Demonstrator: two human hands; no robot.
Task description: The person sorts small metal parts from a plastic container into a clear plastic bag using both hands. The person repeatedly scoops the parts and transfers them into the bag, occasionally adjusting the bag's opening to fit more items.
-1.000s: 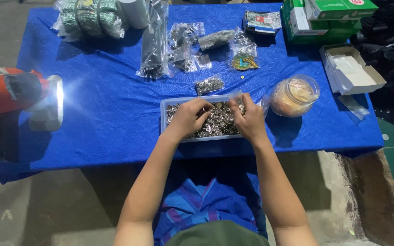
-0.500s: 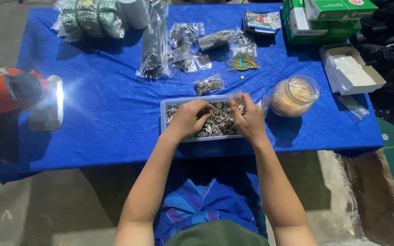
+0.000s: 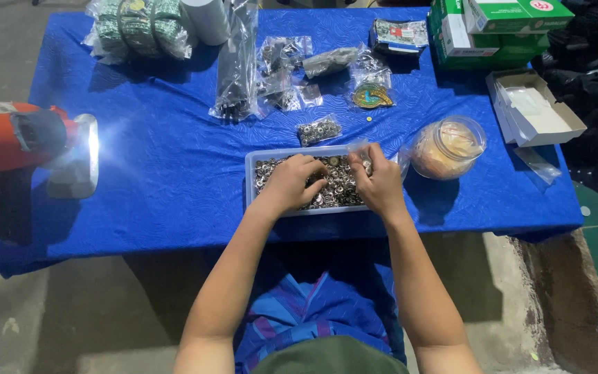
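Note:
A shallow clear plastic tray (image 3: 250,181) full of small round metal snap pieces (image 3: 337,183) sits near the front edge of a table covered in blue cloth (image 3: 167,159). My left hand (image 3: 291,182) lies inside the tray with its fingers curled into the pieces. My right hand (image 3: 376,181) is at the tray's right end, its fingertips pinched on a small clear plastic bag (image 3: 359,148) held above the pieces. What the left fingers hold is hidden.
A clear jar (image 3: 448,147) lies right of the tray. A small bag of metal pieces (image 3: 318,129), several more bags (image 3: 285,69), black cable ties (image 3: 235,62), green boxes (image 3: 493,28) and an open carton (image 3: 534,107) lie behind. An orange work lamp (image 3: 29,142) shines at left.
Both hands have shifted only slightly over the tray; the left fingers have dug a little deeper into the pieces.

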